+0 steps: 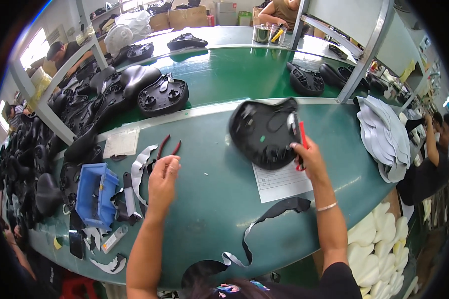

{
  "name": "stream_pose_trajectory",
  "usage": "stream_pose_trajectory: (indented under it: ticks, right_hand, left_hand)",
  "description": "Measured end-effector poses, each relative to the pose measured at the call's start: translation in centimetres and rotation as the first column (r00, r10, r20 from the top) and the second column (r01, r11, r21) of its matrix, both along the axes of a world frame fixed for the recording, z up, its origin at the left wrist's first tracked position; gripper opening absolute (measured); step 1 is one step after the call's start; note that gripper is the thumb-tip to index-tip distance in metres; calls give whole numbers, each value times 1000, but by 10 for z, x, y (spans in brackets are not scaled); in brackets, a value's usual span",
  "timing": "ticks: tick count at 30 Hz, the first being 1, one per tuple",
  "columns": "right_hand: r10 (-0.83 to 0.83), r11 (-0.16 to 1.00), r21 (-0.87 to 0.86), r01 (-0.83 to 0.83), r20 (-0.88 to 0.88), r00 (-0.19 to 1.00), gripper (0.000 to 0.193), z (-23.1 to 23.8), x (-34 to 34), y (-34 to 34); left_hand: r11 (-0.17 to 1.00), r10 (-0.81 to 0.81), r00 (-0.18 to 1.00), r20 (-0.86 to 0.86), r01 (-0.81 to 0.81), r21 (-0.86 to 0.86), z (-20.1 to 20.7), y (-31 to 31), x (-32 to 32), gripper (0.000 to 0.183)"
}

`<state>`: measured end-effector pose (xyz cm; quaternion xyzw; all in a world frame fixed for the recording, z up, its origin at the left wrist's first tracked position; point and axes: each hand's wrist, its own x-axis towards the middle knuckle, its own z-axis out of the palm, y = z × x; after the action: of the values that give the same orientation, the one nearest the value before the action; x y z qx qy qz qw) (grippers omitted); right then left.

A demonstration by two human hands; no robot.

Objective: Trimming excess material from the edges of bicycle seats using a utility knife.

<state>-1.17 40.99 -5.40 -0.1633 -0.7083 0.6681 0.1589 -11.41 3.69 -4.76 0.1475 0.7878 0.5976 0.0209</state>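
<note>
My right hand (312, 158) is closed at the right edge of a black bicycle saddle (262, 132), turned underside up and slightly blurred. In the same grip is a red and black tool (302, 130), its kind partly hidden by fingers and saddle. My left hand (163, 182) is closed in a pinch over the table, apart from the saddle; whatever it holds, if anything, does not show. Right behind it lie red-handled pliers (169, 147), jaws partly hidden. Under the saddle is a printed paper sheet (279, 187). A black strip with pale backing (279, 207) curls nearer me.
A blue bin (92, 197), scraps and a small bottle (114, 239) lie at left, beside piled black saddles (45, 159). More saddles (307, 79) stand across the green bench. Stacked grey covers (384, 134) and cream pads (379, 244) are at right. Metal posts (369, 50) rise there; other people work around.
</note>
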Motion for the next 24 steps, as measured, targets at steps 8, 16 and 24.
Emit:
stream_pose_trajectory:
  ticks: [8, 16, 24]
  right_hand:
    - [575, 801, 135, -584, 98, 812, 51, 32, 13, -138]
    - [571, 729, 435, -528, 38, 820, 46, 25, 50, -142]
    - [698, 123, 913, -388, 198, 688, 56, 54, 34, -145]
  left_hand:
    - [896, -386, 649, 656, 96, 433, 5, -18, 30, 46]
    - [957, -88, 769, 633, -112, 269, 43, -72, 47, 42]
    - [980, -157, 810, 564, 59, 188, 67, -56, 39, 37]
